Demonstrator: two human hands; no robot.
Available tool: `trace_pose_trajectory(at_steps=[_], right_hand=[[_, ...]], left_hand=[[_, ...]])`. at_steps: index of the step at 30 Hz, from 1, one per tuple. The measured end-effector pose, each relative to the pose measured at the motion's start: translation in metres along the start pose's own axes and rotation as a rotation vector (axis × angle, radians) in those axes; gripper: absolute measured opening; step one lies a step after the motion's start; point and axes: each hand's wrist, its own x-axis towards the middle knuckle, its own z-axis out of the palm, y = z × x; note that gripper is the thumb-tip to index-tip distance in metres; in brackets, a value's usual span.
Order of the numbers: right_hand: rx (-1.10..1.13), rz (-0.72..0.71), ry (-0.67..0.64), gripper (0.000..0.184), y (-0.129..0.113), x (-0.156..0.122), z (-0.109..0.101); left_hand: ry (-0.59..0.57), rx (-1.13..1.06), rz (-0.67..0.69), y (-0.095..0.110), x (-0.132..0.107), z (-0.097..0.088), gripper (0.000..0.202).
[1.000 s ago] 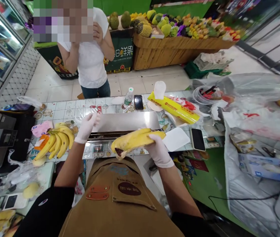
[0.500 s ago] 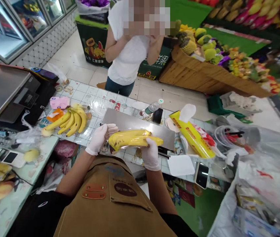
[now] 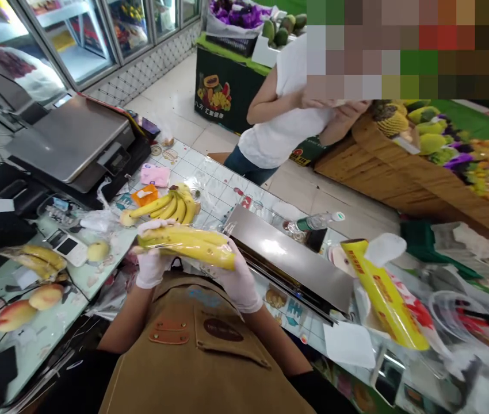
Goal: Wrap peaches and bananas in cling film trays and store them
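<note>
A film-wrapped bunch of bananas [image 3: 188, 241] lies level between my two white-gloved hands, in front of the brown apron. My left hand [image 3: 150, 261] grips its left end, with fingers showing above and below it. Around the right end, my right hand [image 3: 241, 282] is closed from below and the side; some of its fingers are hidden behind the fruit. Just beyond sits a loose bunch of bananas [image 3: 178, 206] on the counter. To the right is a wrapping machine with a flat metal top [image 3: 287, 247].
At the left stands a weighing scale [image 3: 76, 138]. Peaches [image 3: 46, 296] and wrapped bananas [image 3: 41, 259] lie on the side counter. A plastic bottle [image 3: 320, 220], a yellow box [image 3: 385, 293] and a phone [image 3: 388, 374] are to the right. A person in a white top [image 3: 287, 121] stands across the counter.
The wrapped bananas have moved left, off the metal top. My left hand has gone from beside them to gripping their end. The view has turned left.
</note>
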Motion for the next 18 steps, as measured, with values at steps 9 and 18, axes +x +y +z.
trace_pose_trajectory(at_steps=[9,18], right_hand=[[-0.288,0.169,-0.361,0.056,-0.006,0.067,0.071],[-0.249,-0.030,-0.420,0.066,0.058,0.027,0.078]], left_hand=[[0.176,0.058,0.220,0.049,0.042,-0.084,0.082],[0.722,-0.119,0.038,0.039,-0.015,-0.084,0.079]])
